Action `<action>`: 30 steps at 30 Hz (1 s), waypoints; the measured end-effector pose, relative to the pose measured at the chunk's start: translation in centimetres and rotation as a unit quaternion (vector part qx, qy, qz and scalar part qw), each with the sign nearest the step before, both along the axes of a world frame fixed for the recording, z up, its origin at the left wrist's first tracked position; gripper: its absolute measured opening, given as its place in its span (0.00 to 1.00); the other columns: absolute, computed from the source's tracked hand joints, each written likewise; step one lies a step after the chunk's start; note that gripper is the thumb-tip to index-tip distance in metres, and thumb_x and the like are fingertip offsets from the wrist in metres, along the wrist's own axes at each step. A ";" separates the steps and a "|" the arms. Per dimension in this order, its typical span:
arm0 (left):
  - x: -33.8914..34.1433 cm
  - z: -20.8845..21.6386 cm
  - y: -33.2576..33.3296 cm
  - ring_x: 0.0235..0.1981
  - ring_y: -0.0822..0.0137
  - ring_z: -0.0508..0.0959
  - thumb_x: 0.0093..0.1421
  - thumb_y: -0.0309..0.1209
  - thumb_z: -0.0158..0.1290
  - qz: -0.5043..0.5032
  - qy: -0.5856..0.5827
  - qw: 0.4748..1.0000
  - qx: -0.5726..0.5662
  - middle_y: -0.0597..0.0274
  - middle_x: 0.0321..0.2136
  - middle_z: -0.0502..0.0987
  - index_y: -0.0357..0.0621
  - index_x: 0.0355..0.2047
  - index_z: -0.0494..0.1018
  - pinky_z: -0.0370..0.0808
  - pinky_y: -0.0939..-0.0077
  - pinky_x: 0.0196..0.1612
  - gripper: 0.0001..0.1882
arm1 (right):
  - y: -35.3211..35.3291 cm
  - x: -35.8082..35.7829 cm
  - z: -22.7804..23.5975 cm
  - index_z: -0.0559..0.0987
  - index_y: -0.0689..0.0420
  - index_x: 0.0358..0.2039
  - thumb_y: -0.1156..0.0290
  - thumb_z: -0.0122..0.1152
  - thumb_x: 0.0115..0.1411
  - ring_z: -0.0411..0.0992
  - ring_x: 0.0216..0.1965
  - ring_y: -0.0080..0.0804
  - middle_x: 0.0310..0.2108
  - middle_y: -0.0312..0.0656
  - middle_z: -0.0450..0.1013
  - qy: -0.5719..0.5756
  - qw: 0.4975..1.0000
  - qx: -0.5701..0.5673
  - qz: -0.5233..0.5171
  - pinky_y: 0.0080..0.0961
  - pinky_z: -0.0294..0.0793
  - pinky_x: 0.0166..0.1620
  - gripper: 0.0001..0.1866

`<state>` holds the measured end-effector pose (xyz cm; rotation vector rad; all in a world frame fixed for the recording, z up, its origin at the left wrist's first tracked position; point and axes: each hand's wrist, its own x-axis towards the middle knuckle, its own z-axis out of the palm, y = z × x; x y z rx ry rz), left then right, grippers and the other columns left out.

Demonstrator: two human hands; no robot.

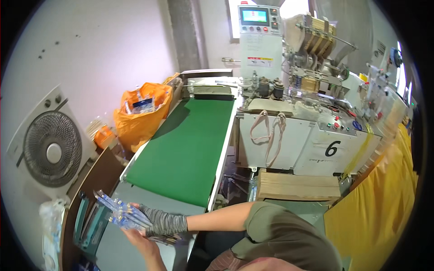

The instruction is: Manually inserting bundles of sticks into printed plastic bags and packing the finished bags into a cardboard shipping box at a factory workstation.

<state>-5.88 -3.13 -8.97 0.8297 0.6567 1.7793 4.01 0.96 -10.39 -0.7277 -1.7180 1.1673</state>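
Both my hands are at the lower left, over the grey table (116, 254) past the end of the green conveyor belt. Between them is a bundle of slim, clear-wrapped blue-and-white packets (123, 212); what is inside the wraps is too small to make out. My right hand (158, 221), in a striped grey knit sleeve or glove, reaches across from the right and closes on the bundle's near side. From below, my left hand (139, 240) grips the same packets, bare, with some fingers hidden beneath them. More packets (168, 238) show under my right wrist.
A green conveyor belt (183, 149) runs away toward a packing machine (275, 135) with a control screen. An orange bag (135, 124) of packets stands left of the belt. Further left are a fan (53, 149), a brown board (97, 180) and a teal tool (90, 226). Yellow sheeting (375, 203) hangs right.
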 end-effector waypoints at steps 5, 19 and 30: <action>-8.1 -5.9 -4.0 0.55 0.55 0.70 0.45 0.43 0.63 0.106 0.330 0.933 0.091 0.50 0.56 0.68 0.37 0.62 0.57 0.66 0.62 0.57 0.47 | -3.5 -1.2 2.6 0.51 0.56 0.67 0.56 0.77 0.41 0.62 0.59 0.39 0.58 0.48 0.63 0.087 0.980 0.000 0.177 0.32 0.60 0.62 0.58; -2.7 -7.3 -18.0 0.39 0.67 0.78 0.58 0.35 0.58 -0.353 -0.084 0.920 -0.147 0.56 0.36 0.77 0.34 0.55 0.64 0.76 0.72 0.42 0.28 | -8.1 -2.1 -0.2 0.63 0.61 0.60 0.63 0.71 0.49 0.63 0.58 0.37 0.61 0.52 0.59 0.037 0.952 -0.154 0.261 0.33 0.65 0.58 0.40; -22.7 -3.6 -28.8 0.39 0.50 0.76 0.53 0.20 0.51 0.457 0.703 0.506 -0.202 0.53 0.36 0.75 0.37 0.41 0.73 0.74 0.63 0.43 0.13 | -12.5 -9.8 -4.5 0.76 0.58 0.30 0.61 0.67 0.52 0.74 0.24 0.29 0.22 0.41 0.74 -0.024 0.828 -0.427 0.362 0.26 0.77 0.28 0.14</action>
